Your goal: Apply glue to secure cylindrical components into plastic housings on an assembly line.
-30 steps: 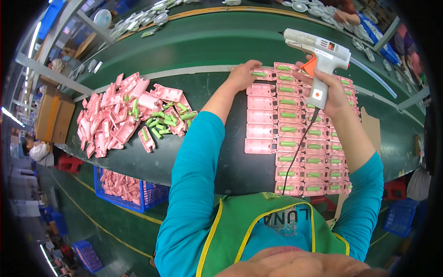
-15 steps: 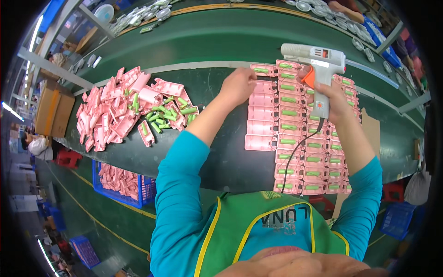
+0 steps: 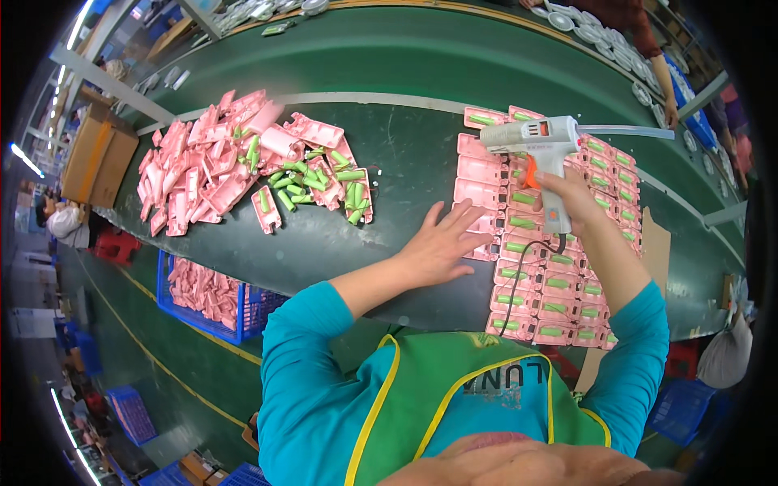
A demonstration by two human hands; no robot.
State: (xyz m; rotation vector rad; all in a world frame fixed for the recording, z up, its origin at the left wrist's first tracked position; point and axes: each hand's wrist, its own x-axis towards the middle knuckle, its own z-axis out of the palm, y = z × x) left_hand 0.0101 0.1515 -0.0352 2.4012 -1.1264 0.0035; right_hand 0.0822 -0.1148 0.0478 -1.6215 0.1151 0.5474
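Note:
My right hand (image 3: 565,197) grips a white hot glue gun (image 3: 553,138) with an orange trigger by its handle. A clear glue stick (image 3: 628,130) sticks out of the gun's rear, and a black cord (image 3: 519,279) hangs from the handle. Beneath the gun lie rows of pink plastic shells (image 3: 521,278), most with a green cylindrical battery (image 3: 557,283) inside. The leftmost column has several shells without batteries (image 3: 478,168). Fingers spread, my left hand (image 3: 444,245) rests at the near end of that column, touching or just above the lowest shell; it holds nothing.
On the left of the dark green table (image 3: 413,162) lies a heap of pink shells (image 3: 207,162) with loose green batteries (image 3: 296,182). A blue crate (image 3: 251,312) of pink parts stands below the edge. Beyond runs a green conveyor (image 3: 389,61); at upper right is another person's arm (image 3: 664,85).
My left hand has come down from the column's far end to its near end, its fingers spreading. The glue gun has shifted slightly nearer and left. The whole view has shifted a little.

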